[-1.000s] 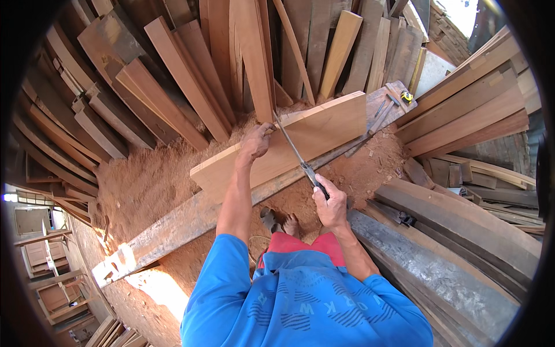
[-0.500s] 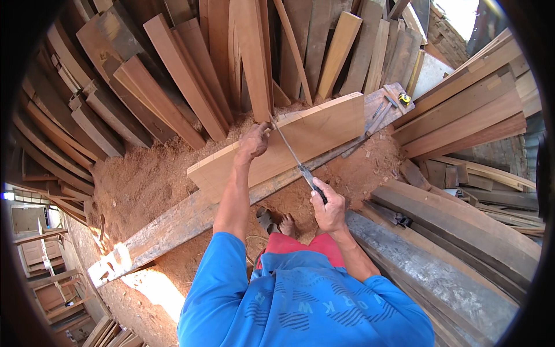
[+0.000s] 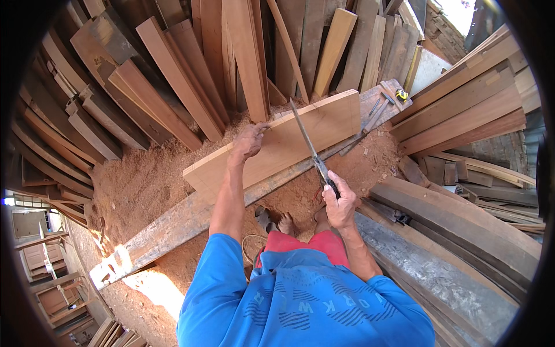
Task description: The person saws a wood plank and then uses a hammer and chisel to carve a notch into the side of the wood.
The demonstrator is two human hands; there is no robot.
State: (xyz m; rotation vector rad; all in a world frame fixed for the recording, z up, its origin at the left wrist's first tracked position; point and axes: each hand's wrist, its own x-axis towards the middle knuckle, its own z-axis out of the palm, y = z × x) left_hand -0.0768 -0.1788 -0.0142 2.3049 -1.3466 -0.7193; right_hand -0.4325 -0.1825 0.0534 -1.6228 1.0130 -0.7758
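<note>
A pale brown wooden board (image 3: 312,136) stands on its long edge on a low, worn plank bench (image 3: 167,228). My left hand (image 3: 248,141) is closed over the board's upper edge, left of its middle. In my right hand (image 3: 340,199) is a handsaw (image 3: 312,147), gripped by its dark handle. The saw's narrow-looking blade points up and away, with its tip above the board's upper edge, to the right of my left hand. Whether the blade touches the board I cannot tell.
A yellow tape measure (image 3: 401,95) and a hammer (image 3: 387,99) lie at the bench's far right end, beside other hand tools. Upright planks (image 3: 245,58) lean along the back. More timber (image 3: 462,231) is stacked at the right. Sawdust (image 3: 144,185) covers the ground.
The saw has moved right, away from my left hand, and its tip has risen above the board's edge. My right hand has shifted slightly right. My left hand stays on the board.
</note>
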